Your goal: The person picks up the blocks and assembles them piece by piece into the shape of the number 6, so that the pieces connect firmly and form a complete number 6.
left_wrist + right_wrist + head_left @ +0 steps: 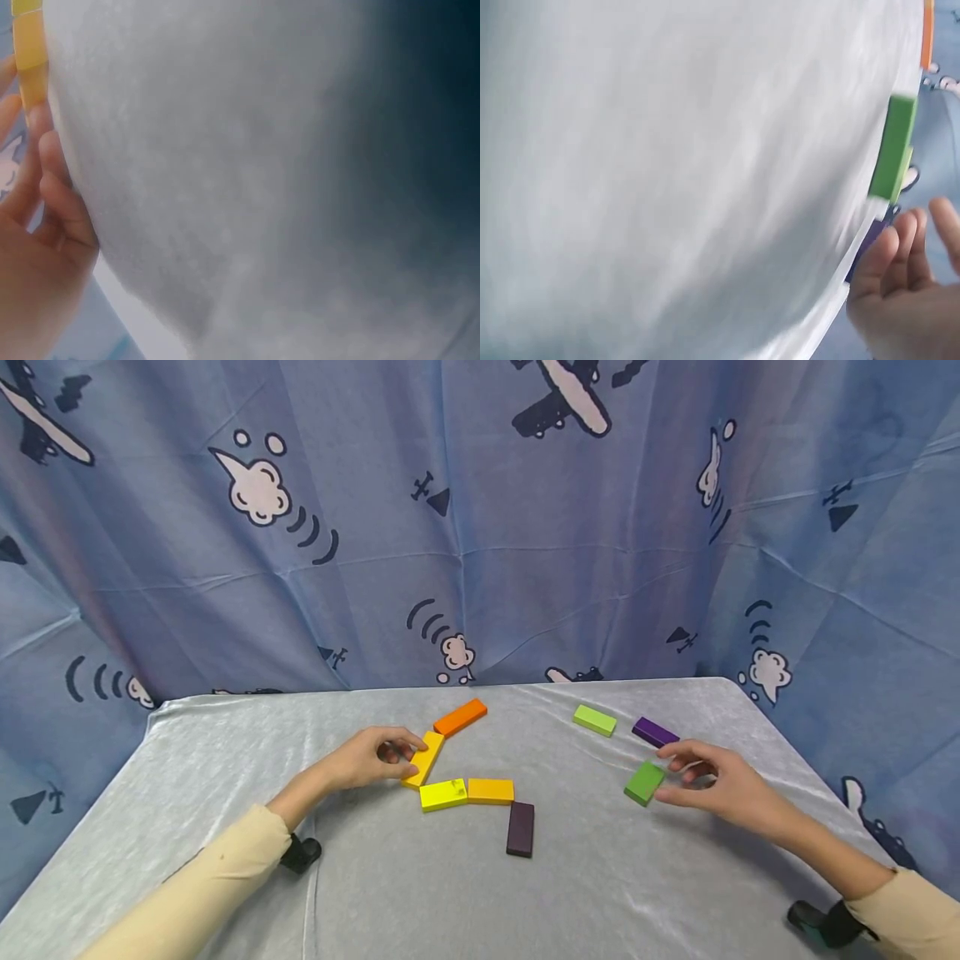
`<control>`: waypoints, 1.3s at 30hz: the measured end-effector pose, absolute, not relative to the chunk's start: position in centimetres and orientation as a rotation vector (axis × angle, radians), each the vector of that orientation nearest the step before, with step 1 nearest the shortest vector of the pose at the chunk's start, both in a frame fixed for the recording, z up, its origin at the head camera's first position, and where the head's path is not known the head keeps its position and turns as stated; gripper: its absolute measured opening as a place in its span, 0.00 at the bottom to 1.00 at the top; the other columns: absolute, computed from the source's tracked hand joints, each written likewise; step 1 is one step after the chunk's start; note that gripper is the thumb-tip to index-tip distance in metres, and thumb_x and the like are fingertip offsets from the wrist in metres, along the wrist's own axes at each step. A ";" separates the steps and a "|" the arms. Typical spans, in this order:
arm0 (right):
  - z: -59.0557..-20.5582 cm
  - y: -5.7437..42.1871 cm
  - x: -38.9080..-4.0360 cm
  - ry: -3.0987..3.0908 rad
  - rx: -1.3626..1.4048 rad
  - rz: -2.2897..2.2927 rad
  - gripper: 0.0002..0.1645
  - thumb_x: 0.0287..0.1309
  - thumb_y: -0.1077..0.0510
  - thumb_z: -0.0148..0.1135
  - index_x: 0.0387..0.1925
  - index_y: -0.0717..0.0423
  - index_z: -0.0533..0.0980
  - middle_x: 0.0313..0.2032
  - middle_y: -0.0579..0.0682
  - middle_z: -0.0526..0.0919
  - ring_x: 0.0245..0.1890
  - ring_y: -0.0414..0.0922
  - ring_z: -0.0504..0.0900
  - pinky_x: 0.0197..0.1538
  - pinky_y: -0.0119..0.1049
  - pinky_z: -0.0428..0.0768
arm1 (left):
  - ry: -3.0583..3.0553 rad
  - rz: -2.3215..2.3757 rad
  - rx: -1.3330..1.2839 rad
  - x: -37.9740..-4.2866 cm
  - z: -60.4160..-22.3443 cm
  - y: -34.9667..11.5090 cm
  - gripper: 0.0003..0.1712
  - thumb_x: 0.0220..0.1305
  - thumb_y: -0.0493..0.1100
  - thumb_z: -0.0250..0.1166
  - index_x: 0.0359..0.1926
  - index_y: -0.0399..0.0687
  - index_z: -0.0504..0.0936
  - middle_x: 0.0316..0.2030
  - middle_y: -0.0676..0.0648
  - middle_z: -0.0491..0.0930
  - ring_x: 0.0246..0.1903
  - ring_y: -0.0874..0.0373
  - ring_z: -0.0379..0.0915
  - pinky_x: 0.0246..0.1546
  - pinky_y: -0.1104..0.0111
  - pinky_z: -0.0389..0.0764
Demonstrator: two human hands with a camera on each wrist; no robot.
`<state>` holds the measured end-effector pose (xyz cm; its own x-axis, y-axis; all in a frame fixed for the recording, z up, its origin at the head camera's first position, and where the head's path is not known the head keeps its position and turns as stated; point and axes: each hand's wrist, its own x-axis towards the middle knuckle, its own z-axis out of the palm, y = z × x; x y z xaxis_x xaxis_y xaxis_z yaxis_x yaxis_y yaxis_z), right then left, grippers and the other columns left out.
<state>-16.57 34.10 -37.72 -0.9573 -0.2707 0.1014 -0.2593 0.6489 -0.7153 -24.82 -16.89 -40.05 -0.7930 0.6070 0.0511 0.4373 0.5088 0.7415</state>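
My left hand (375, 753) pinches an amber block (425, 760) between thumb and fingers; the block lies at a slant on the cloth. The left wrist view shows fingertips at that amber block (31, 45). Beyond it an orange block (461, 718) sits by its far end, and a bright yellow block (443, 795) is by its near end. My right hand (720, 785) is just right of a green block (645, 783), its thumb and fingers spread with a gap between. In the right wrist view, the green block (894, 150) stands apart from the fingertips.
A second amber block (491, 791) adjoins the bright yellow one, and a dark plum block (521, 830) angles toward me from its right end. Farther back are a lime block (595, 721) and a purple block (654, 732). A blue patterned curtain (525, 593) rises behind the cloth-covered table (405, 893).
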 end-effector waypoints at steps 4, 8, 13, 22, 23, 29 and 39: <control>-38.0 35.1 -17.3 2.813 -0.540 -1.188 0.34 0.54 0.57 0.78 0.61 0.59 0.76 0.47 0.56 0.80 0.42 0.52 0.79 0.38 0.35 0.77 | 2.538 1.149 0.887 -24.9 -40.2 -16.9 0.18 0.64 0.38 0.72 0.55 0.42 0.84 0.40 0.49 0.82 0.35 0.55 0.75 0.38 0.64 0.77; -38.1 35.8 -17.9 2.799 -0.550 -1.148 0.37 0.54 0.56 0.79 0.63 0.59 0.74 0.49 0.55 0.79 0.41 0.50 0.78 0.37 0.35 0.76 | 2.536 1.155 0.892 -24.8 -40.2 -16.9 0.18 0.64 0.38 0.72 0.55 0.42 0.84 0.40 0.48 0.82 0.35 0.55 0.75 0.38 0.64 0.77; -38.4 36.4 -18.5 2.814 -0.541 -1.132 0.37 0.55 0.56 0.78 0.64 0.59 0.74 0.50 0.56 0.79 0.41 0.50 0.77 0.37 0.35 0.76 | 2.530 1.161 0.894 -24.8 -40.2 -16.9 0.18 0.64 0.37 0.72 0.55 0.42 0.84 0.41 0.48 0.82 0.35 0.55 0.75 0.38 0.64 0.77; -38.5 37.4 -19.9 2.860 -0.445 -1.115 0.38 0.57 0.55 0.77 0.66 0.61 0.72 0.50 0.59 0.79 0.47 0.55 0.77 0.39 0.34 0.78 | 2.518 1.169 0.891 -24.7 -40.2 -16.8 0.18 0.64 0.37 0.72 0.55 0.41 0.84 0.41 0.47 0.82 0.35 0.55 0.75 0.38 0.64 0.77; -38.5 37.5 -20.1 2.864 -0.425 -1.109 0.39 0.58 0.54 0.76 0.66 0.61 0.71 0.51 0.60 0.79 0.47 0.55 0.77 0.39 0.34 0.78 | 2.522 1.165 0.887 -24.7 -40.2 -16.8 0.18 0.64 0.37 0.72 0.55 0.42 0.84 0.41 0.48 0.82 0.35 0.55 0.75 0.38 0.65 0.77; -38.8 38.0 -21.2 2.890 -0.340 -1.104 0.40 0.59 0.50 0.75 0.67 0.63 0.70 0.51 0.61 0.78 0.45 0.54 0.77 0.40 0.34 0.78 | 2.522 1.167 0.898 -24.7 -40.2 -16.7 0.18 0.64 0.37 0.71 0.55 0.42 0.84 0.40 0.48 0.82 0.35 0.55 0.75 0.38 0.65 0.77; -39.6 37.8 -22.5 2.963 -0.297 -1.098 0.36 0.58 0.48 0.76 0.61 0.65 0.75 0.46 0.59 0.79 0.40 0.49 0.76 0.39 0.30 0.75 | 2.523 1.161 0.883 -24.8 -40.1 -16.8 0.17 0.65 0.37 0.71 0.55 0.44 0.84 0.40 0.50 0.82 0.35 0.55 0.75 0.39 0.63 0.77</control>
<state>-22.53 37.79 -39.58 -0.9820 -0.1632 0.0949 -0.1856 0.7431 -0.6429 -24.82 -16.77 -40.09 -0.7931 0.6076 0.0430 0.4278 0.5052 0.7495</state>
